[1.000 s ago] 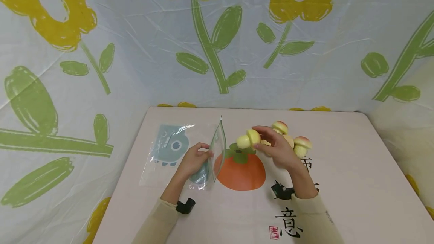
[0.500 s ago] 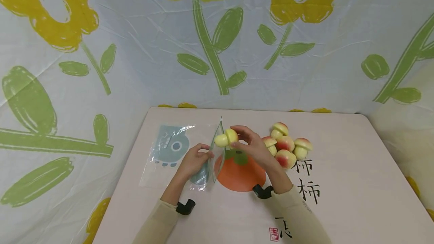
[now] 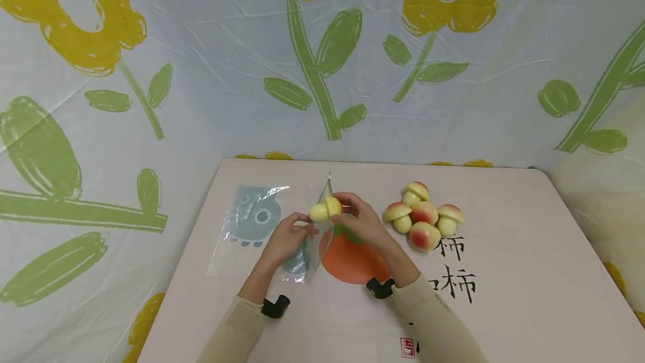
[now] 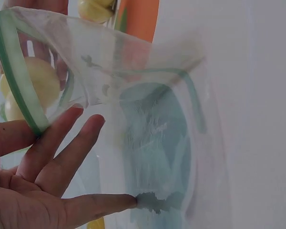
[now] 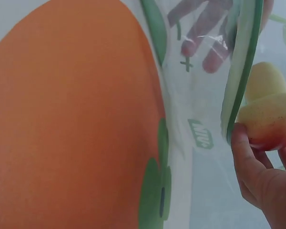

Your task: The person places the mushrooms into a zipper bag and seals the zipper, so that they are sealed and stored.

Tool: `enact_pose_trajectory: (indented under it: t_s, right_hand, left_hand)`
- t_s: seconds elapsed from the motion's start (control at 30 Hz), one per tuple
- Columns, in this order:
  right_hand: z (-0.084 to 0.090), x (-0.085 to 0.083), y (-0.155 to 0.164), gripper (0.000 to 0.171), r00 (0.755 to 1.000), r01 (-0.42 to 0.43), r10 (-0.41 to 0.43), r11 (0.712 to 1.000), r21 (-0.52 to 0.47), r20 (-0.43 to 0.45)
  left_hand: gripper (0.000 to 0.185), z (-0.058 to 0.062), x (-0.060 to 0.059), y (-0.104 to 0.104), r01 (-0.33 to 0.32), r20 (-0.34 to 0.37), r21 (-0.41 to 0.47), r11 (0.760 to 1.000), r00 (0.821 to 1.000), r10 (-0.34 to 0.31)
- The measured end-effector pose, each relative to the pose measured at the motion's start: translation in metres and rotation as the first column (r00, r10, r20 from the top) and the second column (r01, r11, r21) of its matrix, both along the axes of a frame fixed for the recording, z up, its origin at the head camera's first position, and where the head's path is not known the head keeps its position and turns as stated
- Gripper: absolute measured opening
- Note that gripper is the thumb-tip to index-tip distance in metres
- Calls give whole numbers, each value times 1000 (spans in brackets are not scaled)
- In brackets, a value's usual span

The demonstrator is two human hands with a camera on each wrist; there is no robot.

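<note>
A clear zip bag (image 3: 325,251) with a green-edged mouth and blue print lies on the table, its mouth raised and spread. My left hand (image 3: 288,237) pinches the mouth's rim; in the left wrist view its thumb and a finger are at the green strip (image 4: 21,76), the other fingers extended along the plastic. A toy mushroom (image 3: 318,212), pale yellow with a red-tinged cap, is gripped by my right hand (image 3: 364,218) at the bag's mouth, stem pointing left. The right wrist view shows the mushroom (image 5: 269,112) just beyond the green rim, right thumb close to the strip.
Several more toy mushrooms (image 3: 424,213) lie clustered on the table right of my right hand. The table mat (image 3: 509,251) carries a printed orange persimmon (image 3: 355,259) and black characters. A flowered cloth (image 3: 211,43) hangs behind the table.
My right hand has carried the mushroom leftward, from beside the cluster to the bag's mouth. The left hand stays almost still on the rim.
</note>
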State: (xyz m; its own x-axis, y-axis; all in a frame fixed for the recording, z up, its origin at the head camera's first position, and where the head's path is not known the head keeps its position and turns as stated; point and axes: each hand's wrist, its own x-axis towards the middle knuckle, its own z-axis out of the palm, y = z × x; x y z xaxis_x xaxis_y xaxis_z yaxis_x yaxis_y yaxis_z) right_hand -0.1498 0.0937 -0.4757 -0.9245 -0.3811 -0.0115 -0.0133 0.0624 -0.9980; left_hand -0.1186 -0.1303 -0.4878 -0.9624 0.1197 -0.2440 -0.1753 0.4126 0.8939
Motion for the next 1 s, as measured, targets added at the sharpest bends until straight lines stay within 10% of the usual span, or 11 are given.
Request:
enact_pose_trajectory:
  t_s: [1.0]
  right_hand:
    - [-30,0,1,54,998,56,-49,976,211,-37]
  left_hand:
    - [21,-3,8,-1,-85,-142,166,982,984,109]
